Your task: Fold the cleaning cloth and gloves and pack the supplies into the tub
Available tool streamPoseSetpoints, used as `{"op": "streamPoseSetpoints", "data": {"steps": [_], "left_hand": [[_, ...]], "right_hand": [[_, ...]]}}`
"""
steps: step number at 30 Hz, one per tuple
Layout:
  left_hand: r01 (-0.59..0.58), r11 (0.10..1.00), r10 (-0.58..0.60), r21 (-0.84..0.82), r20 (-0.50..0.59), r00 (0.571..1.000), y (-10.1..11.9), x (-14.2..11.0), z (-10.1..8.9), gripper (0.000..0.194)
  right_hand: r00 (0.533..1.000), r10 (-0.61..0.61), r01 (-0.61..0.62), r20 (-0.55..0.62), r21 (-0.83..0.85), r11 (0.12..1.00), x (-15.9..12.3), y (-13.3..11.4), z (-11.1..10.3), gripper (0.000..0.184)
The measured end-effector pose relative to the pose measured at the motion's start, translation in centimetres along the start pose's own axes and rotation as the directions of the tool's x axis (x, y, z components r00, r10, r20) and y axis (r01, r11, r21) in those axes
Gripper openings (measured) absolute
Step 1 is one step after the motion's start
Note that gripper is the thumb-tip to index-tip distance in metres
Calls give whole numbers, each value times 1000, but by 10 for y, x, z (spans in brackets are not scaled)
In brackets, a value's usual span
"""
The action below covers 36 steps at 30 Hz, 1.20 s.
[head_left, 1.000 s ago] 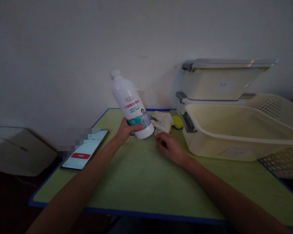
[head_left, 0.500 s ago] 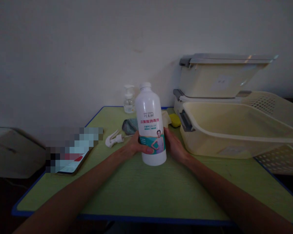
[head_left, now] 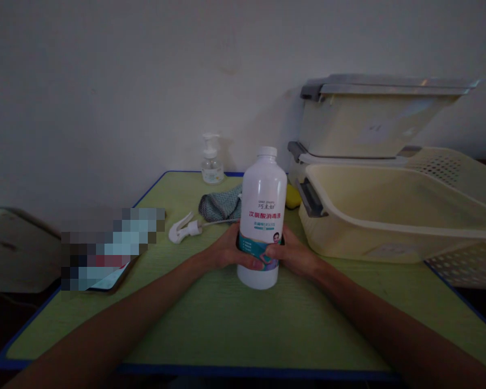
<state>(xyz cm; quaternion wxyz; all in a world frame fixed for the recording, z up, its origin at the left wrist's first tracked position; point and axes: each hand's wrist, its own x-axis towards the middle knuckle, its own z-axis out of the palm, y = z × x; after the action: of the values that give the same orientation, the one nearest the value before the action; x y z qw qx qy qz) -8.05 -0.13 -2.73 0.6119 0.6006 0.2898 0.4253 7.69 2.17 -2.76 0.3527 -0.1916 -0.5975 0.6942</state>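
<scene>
A large white disinfectant bottle (head_left: 262, 186) with a white cap, red lettering and a teal label band is upright between both hands. My left hand (head_left: 230, 249) wraps its lower left side, thumb across the label. From the right, my right hand (head_left: 295, 252) grips it with the thumb also on the label. The fingers behind the bottle are hidden. To the left lies a white trigger spray head (head_left: 186, 228), its thin tube running toward the bottle. A grey-green patterned cloth (head_left: 220, 206) sits behind, partly covered by the bottle.
A clear pump bottle (head_left: 212, 166) stands by the wall. A yellow thing (head_left: 293, 197) shows beside an open cream bin (head_left: 360, 243); a lidded box (head_left: 348, 127) is stacked behind. A phone-like device (head_left: 109, 281), partly pixelated, lies left on the green table (head_left: 210, 329).
The bottle has moved slightly right and lower in view and stands straighter. My right thumb has come round onto the front label. The camera view has shifted a little.
</scene>
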Motion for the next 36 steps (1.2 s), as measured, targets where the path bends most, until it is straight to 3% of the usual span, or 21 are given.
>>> {"op": "streamPoseSetpoints", "data": {"steps": [13,26,33,36], "left_hand": [[-17,1000,16,-15,-12,1000,2,0,3,49],[-30,999,30,-11,42,999,2,-2,2,46],[-23,999,24,-30,22,999,1,-3,4,46],[-25,999,24,-25,-37,999,1,-3,6,46]], "right_hand": [[998,-46,44,-38,-37,998,-3,0,-1,50],[996,-26,25,-90,-19,1000,-5,-3,3,50],[998,-10,8,-67,-36,999,-4,-3,1,49],[992,-28,18,-125,-79,997,-3,0,2,50]]}}
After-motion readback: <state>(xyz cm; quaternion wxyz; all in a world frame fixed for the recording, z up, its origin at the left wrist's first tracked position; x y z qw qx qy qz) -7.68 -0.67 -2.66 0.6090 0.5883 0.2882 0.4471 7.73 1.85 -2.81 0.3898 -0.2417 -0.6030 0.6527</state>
